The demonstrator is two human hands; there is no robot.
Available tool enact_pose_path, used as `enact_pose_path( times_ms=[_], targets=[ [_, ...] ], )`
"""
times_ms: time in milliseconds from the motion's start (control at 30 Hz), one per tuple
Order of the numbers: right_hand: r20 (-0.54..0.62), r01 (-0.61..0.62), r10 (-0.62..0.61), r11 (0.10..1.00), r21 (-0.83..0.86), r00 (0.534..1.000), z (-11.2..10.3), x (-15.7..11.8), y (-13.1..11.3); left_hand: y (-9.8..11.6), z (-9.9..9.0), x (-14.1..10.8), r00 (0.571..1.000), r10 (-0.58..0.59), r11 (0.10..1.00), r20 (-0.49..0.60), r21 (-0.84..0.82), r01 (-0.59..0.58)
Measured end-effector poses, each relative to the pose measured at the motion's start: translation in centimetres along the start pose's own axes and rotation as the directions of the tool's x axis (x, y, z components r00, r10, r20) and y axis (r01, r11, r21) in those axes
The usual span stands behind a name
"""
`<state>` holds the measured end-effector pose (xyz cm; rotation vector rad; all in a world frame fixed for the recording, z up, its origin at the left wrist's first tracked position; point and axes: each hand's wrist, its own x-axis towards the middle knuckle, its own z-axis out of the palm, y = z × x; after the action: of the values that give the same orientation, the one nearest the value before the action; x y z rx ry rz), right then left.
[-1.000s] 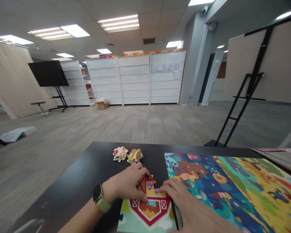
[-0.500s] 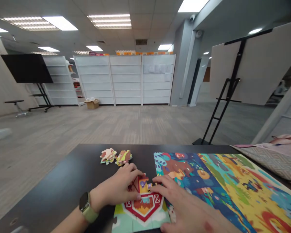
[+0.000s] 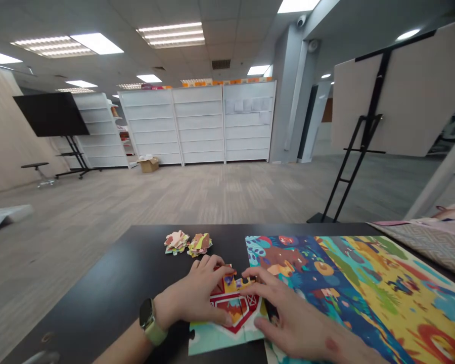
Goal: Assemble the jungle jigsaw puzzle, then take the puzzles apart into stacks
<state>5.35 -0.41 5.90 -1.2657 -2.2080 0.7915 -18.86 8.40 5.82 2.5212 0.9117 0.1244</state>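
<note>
A partly joined jigsaw puzzle (image 3: 216,340) with a red barn on a pale green ground lies at the table's near edge. My left hand (image 3: 193,293), wearing a watch (image 3: 148,317), grips its left side, fingers on the upper part and thumb across the barn. From the right, my right hand (image 3: 284,308) holds a puzzle piece (image 3: 247,281) at the barn's upper right, its fingertips on the piece and its thumb lower on the puzzle's edge. My fingers hide part of the barn. Two small piles of loose pieces, a left pile (image 3: 176,242) and a right pile (image 3: 199,244), sit beyond my left hand.
A large colourful picture sheet (image 3: 349,283) covers the right of the black table (image 3: 109,283). Patterned fabric (image 3: 420,242) lies at the far right corner. Past the table stand an easel board (image 3: 398,101), white shelves (image 3: 200,126) and a screen on a stand (image 3: 51,115).
The puzzle has turned slightly anticlockwise under both hands. My right thumb has moved up onto the puzzle's right edge. The whole view has shifted and tilted a little.
</note>
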Motion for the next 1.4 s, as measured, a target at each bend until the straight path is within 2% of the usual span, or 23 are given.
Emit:
enact_pose_path(
  times_ms=[100, 200, 300, 367, 500, 567, 633, 767, 867, 933, 1000, 1067, 1167, 1300, 1400],
  targets=[
    [-0.202, 0.03, -0.027, 0.999, 0.012, 0.979, 0.3, 0.7, 0.7, 0.3, 0.0, 0.0, 1.0, -0.011, 1.0, -0.014, 0.022, 0.012],
    [-0.379, 0.009, 0.003, 1.0, 0.028, 0.925, 0.1, 1.3, 1.6, 0.7, 0.2, 0.0, 0.999, -0.044, 0.998, -0.017, 0.052, 0.045],
    [-0.482, -0.038, 0.075, 0.995, 0.087, 0.873, -0.3, 1.5, 2.5, 1.2, 0.6, 0.2, 0.995, -0.075, 0.995, -0.059, 0.065, 0.079],
    [-0.501, -0.05, 0.136, 0.982, 0.18, 0.855, -0.2, 1.5, 3.0, 1.5, 1.1, 0.5, 0.991, -0.058, 0.996, -0.121, 0.057, 0.065],
    [-0.443, -0.02, 0.236, 0.898, 0.439, 0.865, 0.8, 1.9, 3.2, 2.1, 2.3, 1.1, 0.968, 0.008, 0.999, -0.251, -0.047, -0.021],
    [-0.404, 0.0, 0.27, 0.831, 0.556, 0.874, 1.1, 2.0, 2.9, 2.3, 2.8, 1.3, 0.956, -0.001, 0.99, -0.293, -0.134, -0.04],
    [-0.406, 0.019, 0.299, 0.786, 0.618, 0.864, 1.0, 2.1, 2.6, 2.4, 3.0, 1.5, 0.952, -0.012, 0.98, -0.307, -0.193, -0.05],
    [-0.463, 0.033, 0.337, 0.779, 0.626, 0.82, 0.1, 2.0, 2.1, 2.2, 3.0, 1.6, 0.95, -0.042, 0.974, -0.309, -0.223, -0.029],
    [-0.423, 0.001, 0.302, 0.813, 0.582, 0.854, 0.3, 1.7, 1.7, 1.7, 3.0, 1.9, 0.942, -0.098, 0.957, -0.321, -0.29, 0.0],
    [-0.394, -0.024, 0.271, 0.848, 0.53, 0.878, 0.9, 1.7, 1.6, 1.5, 3.2, 2.1, 0.946, -0.087, 0.927, -0.313, -0.374, -0.038],
    [-0.356, -0.042, 0.266, 0.849, 0.527, 0.896, 1.5, 1.8, 1.6, 1.4, 3.1, 2.2, 0.953, -0.028, 0.891, -0.3, -0.441, -0.112],
    [-0.292, -0.054, 0.279, 0.8, 0.597, 0.915, 1.9, 1.9, 1.8, 1.4, 2.7, 2.0, 0.959, 0.04, 0.872, -0.281, -0.459, -0.171],
    [-0.242, -0.032, 0.265, 0.732, 0.68, 0.933, 1.9, 1.9, 2.0, 0.9, 1.3, 1.3, 0.969, 0.096, 0.874, -0.225, -0.446, -0.191],
    [-0.205, -0.064, 0.26, 0.751, 0.657, 0.944, 1.7, 1.9, 1.9, -0.4, -0.6, 0.4, 0.978, 0.203, 0.951, -0.052, -0.227, -0.21],
    [-0.189, -0.113, 0.262, 0.815, 0.569, 0.946, 2.0, 1.8, 1.9, -1.2, -0.8, 0.3, 0.981, 0.18, 0.982, 0.067, -0.06, -0.177]
  ],
)
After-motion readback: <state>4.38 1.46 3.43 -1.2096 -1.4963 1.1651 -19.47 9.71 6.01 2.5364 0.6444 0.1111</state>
